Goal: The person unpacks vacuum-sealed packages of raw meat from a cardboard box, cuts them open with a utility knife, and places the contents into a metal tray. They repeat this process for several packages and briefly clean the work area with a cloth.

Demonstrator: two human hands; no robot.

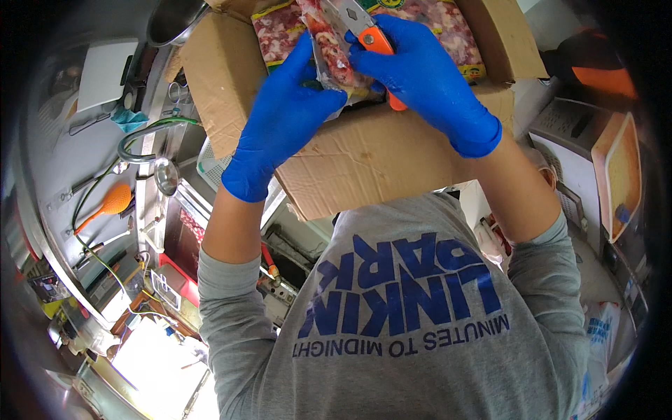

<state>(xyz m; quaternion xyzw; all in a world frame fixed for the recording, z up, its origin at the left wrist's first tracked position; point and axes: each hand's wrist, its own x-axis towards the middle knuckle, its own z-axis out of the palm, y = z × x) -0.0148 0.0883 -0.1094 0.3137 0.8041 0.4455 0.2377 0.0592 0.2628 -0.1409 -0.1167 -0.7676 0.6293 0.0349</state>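
A cardboard box (378,152) stands before me with its flaps folded out, holding printed plastic packs of meat (443,37). Over it, my left hand (289,110), in a blue glove, grips the near edge of a pack of red and white meat pieces (335,55) in clear film. My right hand (425,79), also gloved in blue, holds orange-handled scissors (375,41) against the right side of that pack. The blades point up and away; their tips and the pack's far end lie beyond the top edge of view.
To the left are a metal bowl (176,21), a white board (107,71), a curved metal faucet (131,149), a ladle (167,177) and an orange slotted spoon (115,199). A pale tray (622,176) leans at the right beside a metal-topped unit (569,126).
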